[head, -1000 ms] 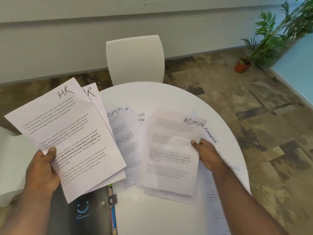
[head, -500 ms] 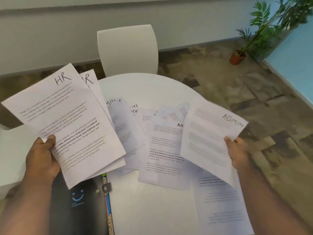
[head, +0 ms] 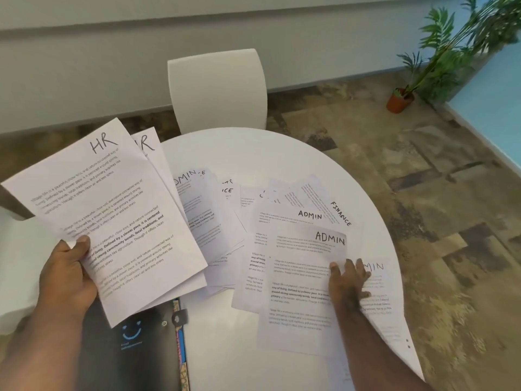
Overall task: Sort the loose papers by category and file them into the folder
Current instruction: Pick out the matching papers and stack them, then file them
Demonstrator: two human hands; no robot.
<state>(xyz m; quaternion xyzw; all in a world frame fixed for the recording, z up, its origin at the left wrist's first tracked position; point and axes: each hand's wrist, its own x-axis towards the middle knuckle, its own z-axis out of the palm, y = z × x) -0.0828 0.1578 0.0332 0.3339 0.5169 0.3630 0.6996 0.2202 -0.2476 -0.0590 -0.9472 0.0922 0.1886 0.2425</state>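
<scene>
HR sheets (head: 112, 218) clamped in left grip (head: 66, 273); ADMIN sheet (head: 304, 277) (flat on table (head: 253, 153)) under open right grip (head: 348, 282).

White chair (head: 217, 90) behind round table (head: 253, 153) (potted plant (head: 423, 77) beyond).

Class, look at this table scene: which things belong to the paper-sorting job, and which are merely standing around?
Part of the job:
HR sheets in the left hand
ADMIN sheet under the right hand
FINANCE sheet
other loose papers on the table
black folder

Standing around:
white chair
potted plant
</scene>
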